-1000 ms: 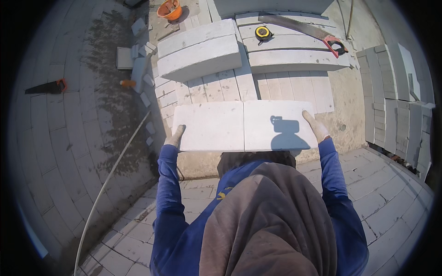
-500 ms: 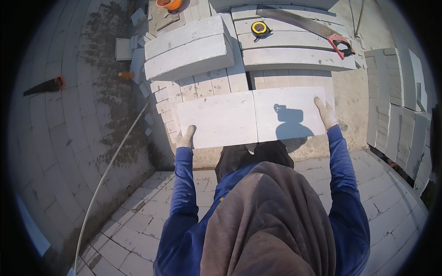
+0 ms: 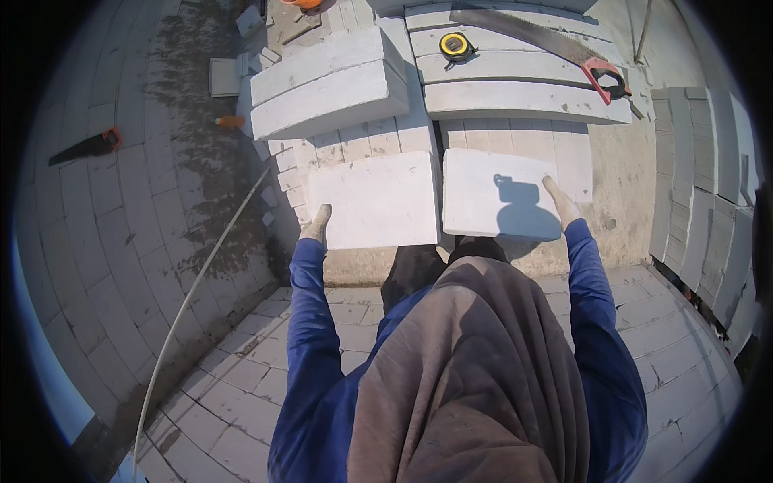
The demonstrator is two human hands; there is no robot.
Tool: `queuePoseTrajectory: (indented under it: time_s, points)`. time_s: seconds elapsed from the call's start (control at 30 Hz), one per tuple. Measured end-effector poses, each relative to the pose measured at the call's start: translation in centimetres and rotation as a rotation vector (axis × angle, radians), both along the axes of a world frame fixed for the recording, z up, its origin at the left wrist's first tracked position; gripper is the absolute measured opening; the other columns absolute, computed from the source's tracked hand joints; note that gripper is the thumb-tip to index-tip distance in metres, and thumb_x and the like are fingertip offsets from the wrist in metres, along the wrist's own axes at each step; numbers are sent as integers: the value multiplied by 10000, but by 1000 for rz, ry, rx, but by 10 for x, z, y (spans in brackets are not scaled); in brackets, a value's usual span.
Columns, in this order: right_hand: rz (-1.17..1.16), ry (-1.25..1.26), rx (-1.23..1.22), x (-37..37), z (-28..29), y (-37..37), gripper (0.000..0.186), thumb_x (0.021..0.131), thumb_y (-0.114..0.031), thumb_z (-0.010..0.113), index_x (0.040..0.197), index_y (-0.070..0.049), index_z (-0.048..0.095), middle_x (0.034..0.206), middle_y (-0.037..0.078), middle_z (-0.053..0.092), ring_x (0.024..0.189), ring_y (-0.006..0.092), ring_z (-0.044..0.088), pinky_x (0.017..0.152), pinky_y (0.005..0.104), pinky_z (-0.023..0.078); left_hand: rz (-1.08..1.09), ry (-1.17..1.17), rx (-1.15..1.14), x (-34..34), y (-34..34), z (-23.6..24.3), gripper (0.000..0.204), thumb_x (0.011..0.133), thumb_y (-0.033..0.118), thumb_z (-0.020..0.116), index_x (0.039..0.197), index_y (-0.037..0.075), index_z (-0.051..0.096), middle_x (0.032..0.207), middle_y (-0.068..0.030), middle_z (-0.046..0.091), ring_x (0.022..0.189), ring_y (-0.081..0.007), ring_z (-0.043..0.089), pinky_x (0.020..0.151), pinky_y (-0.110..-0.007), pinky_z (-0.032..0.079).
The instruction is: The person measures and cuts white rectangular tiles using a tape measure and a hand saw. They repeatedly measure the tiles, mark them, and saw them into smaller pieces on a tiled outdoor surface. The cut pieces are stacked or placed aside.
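Observation:
Two white aerated concrete blocks lie side by side in front of me with a narrow gap between them. My left hand (image 3: 316,224), gloved, grips the outer end of the left block (image 3: 374,197), thumb on top and fingers hidden. The outer end of the right block (image 3: 475,189) is in my right hand (image 3: 563,203), also gloved, and those fingers are hidden below it too. A shadow falls across the right block. Both blocks are about level above a stack of pale blocks; whether they touch it is hidden.
Beyond lie two long blocks (image 3: 330,92) at left and a row of blocks (image 3: 523,102) at right. On that row rest a yellow tape measure (image 3: 456,48) and a red-handled handsaw (image 3: 555,40). A second saw (image 3: 84,148) lies far left, near a pale hose (image 3: 197,286).
The two blocks, which met at a thin line, have come apart and a gap shows between them. They have also shifted slightly, with my hands still at their outer ends.

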State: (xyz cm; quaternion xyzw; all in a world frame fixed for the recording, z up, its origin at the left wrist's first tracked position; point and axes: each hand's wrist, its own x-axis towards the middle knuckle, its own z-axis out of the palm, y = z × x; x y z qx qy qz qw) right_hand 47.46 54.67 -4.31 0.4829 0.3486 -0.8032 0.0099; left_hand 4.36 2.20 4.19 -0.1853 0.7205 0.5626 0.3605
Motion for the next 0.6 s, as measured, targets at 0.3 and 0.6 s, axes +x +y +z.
queuePoseTrajectory:
  time_s: [0.3, 0.6]
  points:
    - [-155, -163, -215, 62, -29, -52, 580, 1100, -538, 546, 1401, -52, 643, 1317, 61, 709, 1114, 183, 685, 977, 325, 550, -29, -352, -46, -99, 26, 79, 538, 1025, 492, 671, 1438, 148, 653, 1314, -66, 748, 1172, -305, 718, 971, -532, 577]
    - [-399, -60, -214, 61, -35, -86, 452, 1096, -428, 582, 1372, -78, 658, 1212, 67, 747, 1050, 197, 724, 921, 336, 592, -86, 61, -302, -101, 91, 117, 761, 1010, 680, 540, 1488, 91, 595, 1295, -153, 737, 1108, -347, 729, 879, -516, 591]
